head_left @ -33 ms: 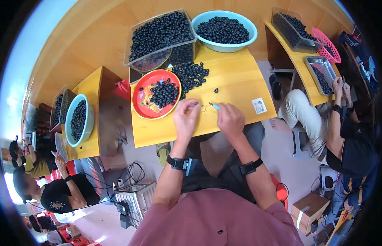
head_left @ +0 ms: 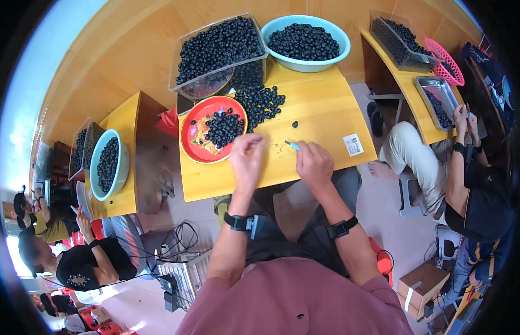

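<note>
My right hand (head_left: 316, 163) is closed round a small blue-handled tool (head_left: 293, 146), whose short brownish tip points left over the yellow table. My left hand (head_left: 247, 162), fingertips drawn together and slightly blurred, hovers at the right rim of a red round tray (head_left: 188, 151). What it pinches, if anything, cannot be made out. Inside the tray lies a heap of small dark round berry-like pieces (head_left: 223, 128). A loose pile of the same pieces (head_left: 260, 103) spreads behind it on the table. One single piece (head_left: 295, 124) sits beyond the tool tip.
A clear plastic bin (head_left: 218, 75) and a light blue basin (head_left: 307, 65), both full of dark pieces, stand at the table's back. A white label (head_left: 352, 144) is stuck near the right edge. People work at side tables left and right; cables (head_left: 184, 237) lie on the floor.
My left hand has shifted a little left, toward the red tray; a dark bit seen at its fingertips before is no longer distinct. My right hand has hardly moved.
</note>
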### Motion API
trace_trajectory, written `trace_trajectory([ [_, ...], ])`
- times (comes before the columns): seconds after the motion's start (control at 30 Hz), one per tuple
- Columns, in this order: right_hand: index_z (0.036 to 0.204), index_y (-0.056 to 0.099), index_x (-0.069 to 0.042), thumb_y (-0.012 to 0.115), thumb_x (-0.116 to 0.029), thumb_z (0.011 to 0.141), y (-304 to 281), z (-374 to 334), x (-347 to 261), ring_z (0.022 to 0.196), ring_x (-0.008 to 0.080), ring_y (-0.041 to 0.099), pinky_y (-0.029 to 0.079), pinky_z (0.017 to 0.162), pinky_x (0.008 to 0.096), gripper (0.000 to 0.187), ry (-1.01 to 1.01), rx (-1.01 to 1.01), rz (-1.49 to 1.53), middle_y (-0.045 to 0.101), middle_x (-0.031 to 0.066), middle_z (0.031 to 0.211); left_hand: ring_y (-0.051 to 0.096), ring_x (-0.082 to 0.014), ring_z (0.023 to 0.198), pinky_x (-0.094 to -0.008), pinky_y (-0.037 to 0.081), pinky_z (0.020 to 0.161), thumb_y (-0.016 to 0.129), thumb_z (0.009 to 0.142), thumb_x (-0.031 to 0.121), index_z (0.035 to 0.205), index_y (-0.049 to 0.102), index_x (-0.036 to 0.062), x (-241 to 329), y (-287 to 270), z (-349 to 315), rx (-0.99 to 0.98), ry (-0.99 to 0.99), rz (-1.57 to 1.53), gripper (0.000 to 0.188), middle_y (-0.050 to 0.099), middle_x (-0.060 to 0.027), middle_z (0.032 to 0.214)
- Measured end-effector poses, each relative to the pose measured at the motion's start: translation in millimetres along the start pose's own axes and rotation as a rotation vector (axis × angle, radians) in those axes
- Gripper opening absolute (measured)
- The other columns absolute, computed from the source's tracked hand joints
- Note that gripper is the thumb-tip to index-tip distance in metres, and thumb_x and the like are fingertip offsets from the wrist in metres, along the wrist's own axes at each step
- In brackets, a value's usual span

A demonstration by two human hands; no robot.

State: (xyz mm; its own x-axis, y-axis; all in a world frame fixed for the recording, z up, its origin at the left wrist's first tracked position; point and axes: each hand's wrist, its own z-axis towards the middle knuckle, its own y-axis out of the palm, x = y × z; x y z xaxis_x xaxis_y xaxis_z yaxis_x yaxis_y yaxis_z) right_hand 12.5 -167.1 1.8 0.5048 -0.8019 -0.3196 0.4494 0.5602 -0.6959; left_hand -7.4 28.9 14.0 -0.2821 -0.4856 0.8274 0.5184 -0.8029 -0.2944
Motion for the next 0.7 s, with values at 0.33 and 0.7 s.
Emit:
trace_trajectory([
  [0.33, 0.097, 0.070, -0.007, 0.070, -0.009, 0.085, -2.5, 2.6, -0.6, 0.073, 0.0265, 0.066, 0.054, 0.065, 0.0407, 0.012, -0.014, 0.001, 0.062, 0.061, 0.0070, 0.079, 0.068, -0.0315, 0.097, -0.0392, 0.056, 0.081, 0.079, 0.082, 0.000, 0.102, 0.075, 0.0027, 7.2, -17.1, 78.3, -0.222, 0.232, 0.421, 0.021, 0.070, -0.0147, 0.101],
  [0.7, 0.099, 0.070, -0.006, 0.072, -0.009, 0.084, -6.5, 1.5, -0.4, 0.071, 0.0275, 0.063, 0.052, 0.063, 0.0420, 0.016, -0.040, 0.075, 0.095, 0.056, 0.0083, 0.077, 0.069, -0.0279, 0.082, -0.0397, 0.056, 0.078, 0.090, 0.080, 0.020, 0.104, 0.077, -0.0005, -4.2, 74.3, 55.0, -0.450, 0.010, 0.357, 0.034, 0.069, -0.0156, 0.091],
])
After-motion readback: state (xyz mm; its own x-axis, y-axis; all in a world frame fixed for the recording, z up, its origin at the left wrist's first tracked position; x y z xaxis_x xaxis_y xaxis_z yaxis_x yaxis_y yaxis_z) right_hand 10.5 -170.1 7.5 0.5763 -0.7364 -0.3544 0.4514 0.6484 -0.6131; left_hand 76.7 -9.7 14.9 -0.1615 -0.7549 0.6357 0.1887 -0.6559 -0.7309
